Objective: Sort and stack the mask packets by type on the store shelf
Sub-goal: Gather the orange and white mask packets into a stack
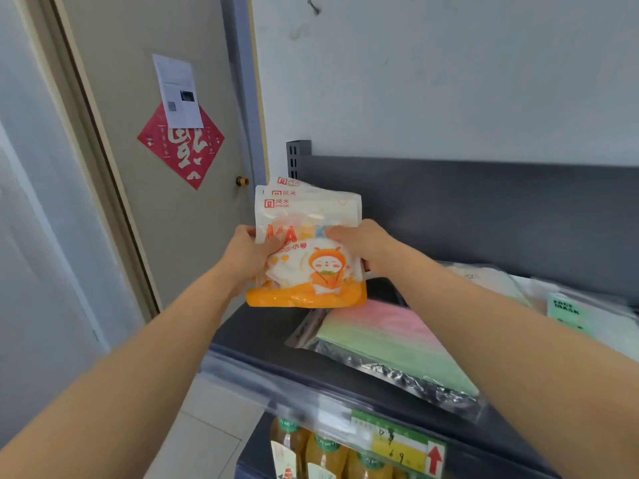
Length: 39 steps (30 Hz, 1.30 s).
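Observation:
Both my hands hold a small bundle of three white-and-orange mask packets [307, 216] with a cartoon figure, upright above the left end of the dark shelf [262, 337]. My left hand [250, 252] grips the bundle's left edge, thumb on the front. My right hand [359, 243] grips the right edge, fingers curled over the front. A clear packet of pastel rainbow masks [387, 337] lies flat on the shelf just below and right of the bundle. Further right lie whitish packets [491, 281] and a pale green "FACE MASK" packet [570, 314].
The shelf has a dark back panel [484, 209] and a price-tag strip [397, 440] along its front edge. Bottles of orange drink [325, 454] stand on the level below. A door [166, 167] with a red paper decoration is at the left.

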Tool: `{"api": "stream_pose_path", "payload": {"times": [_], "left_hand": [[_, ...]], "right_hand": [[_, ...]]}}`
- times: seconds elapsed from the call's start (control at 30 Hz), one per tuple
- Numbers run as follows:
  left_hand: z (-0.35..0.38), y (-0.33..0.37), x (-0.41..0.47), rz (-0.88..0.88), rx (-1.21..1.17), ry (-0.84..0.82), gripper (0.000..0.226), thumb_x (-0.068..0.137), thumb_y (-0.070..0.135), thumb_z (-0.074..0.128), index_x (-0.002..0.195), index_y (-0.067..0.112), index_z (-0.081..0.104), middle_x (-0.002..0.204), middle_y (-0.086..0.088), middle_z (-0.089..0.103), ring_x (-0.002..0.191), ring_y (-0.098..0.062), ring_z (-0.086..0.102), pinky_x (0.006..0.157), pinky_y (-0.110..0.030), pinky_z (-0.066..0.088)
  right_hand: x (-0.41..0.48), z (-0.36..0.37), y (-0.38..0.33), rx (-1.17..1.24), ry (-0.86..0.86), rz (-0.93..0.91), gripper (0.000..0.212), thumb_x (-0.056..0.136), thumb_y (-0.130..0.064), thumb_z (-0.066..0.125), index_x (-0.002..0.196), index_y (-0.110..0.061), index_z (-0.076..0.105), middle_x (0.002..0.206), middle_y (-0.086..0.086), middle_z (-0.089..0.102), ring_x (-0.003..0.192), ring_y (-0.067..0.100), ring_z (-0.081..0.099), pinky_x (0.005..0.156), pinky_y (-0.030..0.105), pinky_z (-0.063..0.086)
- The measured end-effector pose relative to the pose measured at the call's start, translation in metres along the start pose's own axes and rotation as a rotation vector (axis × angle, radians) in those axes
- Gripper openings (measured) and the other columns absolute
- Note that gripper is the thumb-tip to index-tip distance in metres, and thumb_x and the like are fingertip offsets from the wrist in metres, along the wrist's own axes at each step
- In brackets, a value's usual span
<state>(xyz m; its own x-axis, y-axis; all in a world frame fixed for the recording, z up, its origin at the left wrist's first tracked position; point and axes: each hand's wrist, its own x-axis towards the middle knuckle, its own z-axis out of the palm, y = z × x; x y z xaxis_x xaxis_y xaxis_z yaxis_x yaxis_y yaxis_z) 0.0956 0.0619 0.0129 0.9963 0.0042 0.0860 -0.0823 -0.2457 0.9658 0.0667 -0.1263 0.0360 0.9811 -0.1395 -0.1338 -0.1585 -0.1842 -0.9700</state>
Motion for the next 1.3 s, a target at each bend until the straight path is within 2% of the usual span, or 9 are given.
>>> {"api": "stream_pose_path", "payload": {"times": [0.17,0.33,0.43,0.53,0.67,0.8,1.07,1.2,1.3], "left_hand": [[-0.01,-0.021,0.008,-0.13,0.108,0.016,0.052,0.088,0.042,0.062,0.126,0.009,0.047,0.114,-0.006,0.065,0.083,-0.02,0.063,0.054,-0.025,0.049],[0.006,-0.028,0.017,-0.208,0.19,-0.119,0.044,0.09,0.042,0.058,0.12,0.01,0.058,0.111,-0.008,0.068,0.092,-0.025,0.066,0.075,-0.036,0.057],[0.029,-0.02,0.02,-0.192,0.183,-0.186,0.043,0.09,0.042,0.059,0.114,0.008,0.061,0.101,-0.007,0.07,0.085,-0.024,0.067,0.079,-0.038,0.056],[0.052,-0.015,0.023,-0.191,0.183,-0.258,0.048,0.087,0.045,0.061,0.114,0.005,0.061,0.11,-0.016,0.07,0.088,-0.03,0.064,0.088,-0.046,0.052],[0.081,-0.009,0.025,-0.179,0.217,-0.355,0.052,0.087,0.047,0.06,0.113,0.003,0.062,0.106,-0.017,0.07,0.084,-0.029,0.06,0.072,-0.038,0.052],[0.092,-0.009,0.027,-0.163,0.24,-0.415,0.05,0.089,0.047,0.057,0.111,0.004,0.064,0.109,-0.015,0.071,0.088,-0.028,0.065,0.087,-0.042,0.054],[0.066,-0.008,0.023,-0.156,0.218,-0.358,0.056,0.081,0.052,0.065,0.117,0.011,0.054,0.109,-0.01,0.07,0.09,-0.023,0.065,0.081,-0.04,0.056],[0.055,-0.006,0.016,-0.181,0.143,-0.572,0.05,0.078,0.032,0.075,0.12,0.012,0.059,0.115,-0.008,0.07,0.103,-0.027,0.068,0.094,-0.046,0.053],[0.06,-0.009,0.013,-0.122,0.123,-0.433,0.067,0.075,0.023,0.079,0.132,0.008,0.047,0.12,-0.004,0.065,0.102,-0.025,0.067,0.088,-0.046,0.056]], "right_hand": [[0.02,0.02,0.011,-0.073,-0.16,0.096,0.034,0.091,-0.032,0.061,0.117,-0.011,0.06,0.112,0.011,0.069,0.101,0.028,0.067,0.089,0.045,0.055],[0.029,0.005,0.022,-0.064,-0.219,0.203,0.035,0.091,-0.022,0.063,0.123,-0.011,0.055,0.111,0.01,0.07,0.097,0.026,0.069,0.078,0.042,0.058],[0.028,-0.016,0.024,-0.121,-0.17,0.235,0.037,0.091,-0.023,0.062,0.125,-0.011,0.053,0.111,0.009,0.07,0.1,0.027,0.068,0.087,0.046,0.055],[0.024,-0.041,0.026,-0.156,-0.114,0.276,0.039,0.091,-0.024,0.062,0.127,-0.012,0.052,0.114,0.009,0.068,0.103,0.028,0.066,0.089,0.047,0.054],[0.015,-0.07,0.028,-0.194,-0.035,0.336,0.045,0.09,-0.023,0.063,0.131,-0.014,0.048,0.121,0.01,0.063,0.107,0.03,0.063,0.09,0.047,0.053],[0.009,-0.079,0.03,-0.21,0.028,0.348,0.047,0.09,-0.023,0.063,0.133,-0.013,0.046,0.126,0.011,0.06,0.111,0.032,0.06,0.095,0.049,0.05],[0.008,-0.049,0.029,-0.384,0.113,0.243,0.038,0.092,-0.03,0.059,0.124,-0.011,0.051,0.125,0.009,0.059,0.111,0.028,0.06,0.085,0.036,0.053],[0.006,-0.045,0.028,-0.374,0.112,0.229,0.035,0.094,-0.029,0.056,0.122,-0.009,0.051,0.122,0.009,0.06,0.109,0.026,0.061,0.081,0.034,0.052],[0.005,-0.046,0.027,-0.313,0.079,0.243,0.037,0.093,-0.031,0.058,0.124,-0.011,0.053,0.118,0.009,0.064,0.098,0.025,0.064,0.081,0.035,0.055]]}}
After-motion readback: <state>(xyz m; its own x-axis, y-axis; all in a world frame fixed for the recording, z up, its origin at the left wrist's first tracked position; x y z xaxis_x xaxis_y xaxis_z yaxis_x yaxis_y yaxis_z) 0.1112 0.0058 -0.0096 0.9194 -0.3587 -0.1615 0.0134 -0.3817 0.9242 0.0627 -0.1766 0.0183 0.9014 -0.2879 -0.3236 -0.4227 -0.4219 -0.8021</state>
